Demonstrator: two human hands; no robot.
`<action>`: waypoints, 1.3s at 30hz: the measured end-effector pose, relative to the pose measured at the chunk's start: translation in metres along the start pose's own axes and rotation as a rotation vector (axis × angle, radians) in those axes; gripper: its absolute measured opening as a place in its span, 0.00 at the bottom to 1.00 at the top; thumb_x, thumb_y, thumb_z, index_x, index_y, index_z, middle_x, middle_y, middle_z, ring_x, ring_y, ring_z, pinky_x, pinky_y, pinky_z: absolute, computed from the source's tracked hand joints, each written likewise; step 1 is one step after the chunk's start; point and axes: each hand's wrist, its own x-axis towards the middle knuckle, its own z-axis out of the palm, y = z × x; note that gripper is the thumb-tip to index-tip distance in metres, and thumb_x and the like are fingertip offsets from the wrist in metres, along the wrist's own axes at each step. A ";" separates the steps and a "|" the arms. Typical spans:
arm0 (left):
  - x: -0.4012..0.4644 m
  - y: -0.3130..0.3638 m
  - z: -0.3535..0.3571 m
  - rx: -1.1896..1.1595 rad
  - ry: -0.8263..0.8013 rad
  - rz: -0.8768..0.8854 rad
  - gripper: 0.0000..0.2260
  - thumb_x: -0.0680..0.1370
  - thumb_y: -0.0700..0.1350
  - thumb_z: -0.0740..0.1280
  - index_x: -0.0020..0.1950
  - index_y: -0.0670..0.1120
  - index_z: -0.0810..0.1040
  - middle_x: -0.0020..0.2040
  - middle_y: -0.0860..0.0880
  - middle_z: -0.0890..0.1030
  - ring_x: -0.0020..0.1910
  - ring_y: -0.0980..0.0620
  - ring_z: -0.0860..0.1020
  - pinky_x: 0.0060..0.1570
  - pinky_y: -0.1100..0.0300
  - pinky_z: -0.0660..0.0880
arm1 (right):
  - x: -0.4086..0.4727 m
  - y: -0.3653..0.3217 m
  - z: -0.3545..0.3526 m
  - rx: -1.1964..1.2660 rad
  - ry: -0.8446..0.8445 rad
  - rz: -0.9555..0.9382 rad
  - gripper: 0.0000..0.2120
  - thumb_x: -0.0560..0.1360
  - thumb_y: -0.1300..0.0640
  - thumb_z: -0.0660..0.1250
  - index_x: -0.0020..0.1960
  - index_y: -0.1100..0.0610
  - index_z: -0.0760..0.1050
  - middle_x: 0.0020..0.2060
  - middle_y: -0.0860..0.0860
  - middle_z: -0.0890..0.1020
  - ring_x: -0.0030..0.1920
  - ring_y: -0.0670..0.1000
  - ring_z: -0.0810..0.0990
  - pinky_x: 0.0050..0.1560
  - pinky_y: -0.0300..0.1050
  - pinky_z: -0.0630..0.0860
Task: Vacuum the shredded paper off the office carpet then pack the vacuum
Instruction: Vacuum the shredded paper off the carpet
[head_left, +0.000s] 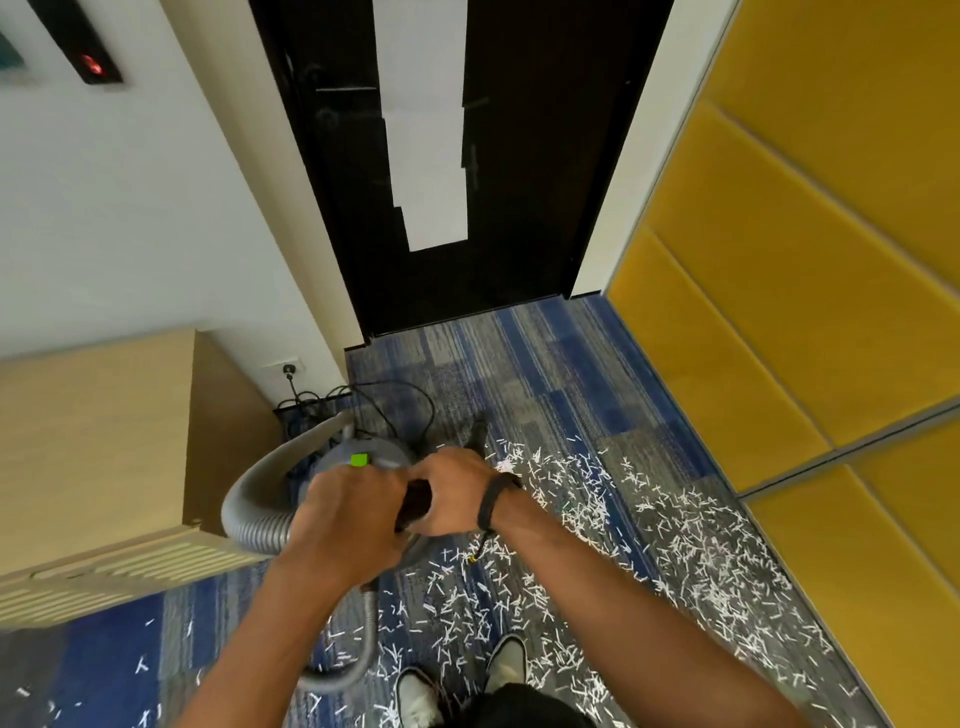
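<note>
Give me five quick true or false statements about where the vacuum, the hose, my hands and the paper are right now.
1. Shredded paper lies on the carpet. True.
2. Both hands are on the black handle. True: left hand, right hand.
3. The door stands wide open. False: it is closed.
4. The grey hose lies coiled on the cabinet. False: it arcs from the vacuum to the hands.
5. A cord is plugged into the wall socket. True.

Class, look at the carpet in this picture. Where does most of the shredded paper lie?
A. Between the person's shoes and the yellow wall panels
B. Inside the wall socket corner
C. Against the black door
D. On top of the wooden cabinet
A: the shredded paper is scattered thickest on the carpet between the shoes and the yellow wall panels.
</note>
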 end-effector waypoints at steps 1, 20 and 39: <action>0.000 0.003 -0.003 0.015 -0.007 0.010 0.16 0.79 0.56 0.66 0.64 0.53 0.77 0.49 0.52 0.84 0.46 0.50 0.83 0.43 0.58 0.76 | -0.003 0.002 -0.001 -0.009 0.018 0.016 0.21 0.64 0.36 0.74 0.52 0.47 0.82 0.39 0.48 0.85 0.40 0.50 0.84 0.44 0.46 0.83; -0.046 0.032 0.005 -0.019 -0.084 -0.040 0.16 0.76 0.52 0.67 0.63 0.54 0.78 0.50 0.48 0.85 0.48 0.45 0.84 0.45 0.54 0.80 | -0.046 -0.002 0.028 -0.072 0.080 -0.152 0.23 0.64 0.32 0.59 0.45 0.48 0.80 0.35 0.48 0.84 0.40 0.52 0.84 0.42 0.47 0.80; -0.102 -0.052 -0.015 0.030 -0.008 0.088 0.12 0.79 0.54 0.67 0.62 0.56 0.77 0.47 0.54 0.83 0.45 0.52 0.82 0.39 0.61 0.71 | -0.038 -0.112 0.046 0.080 0.134 -0.016 0.15 0.63 0.41 0.73 0.43 0.50 0.83 0.35 0.48 0.85 0.38 0.49 0.82 0.39 0.41 0.77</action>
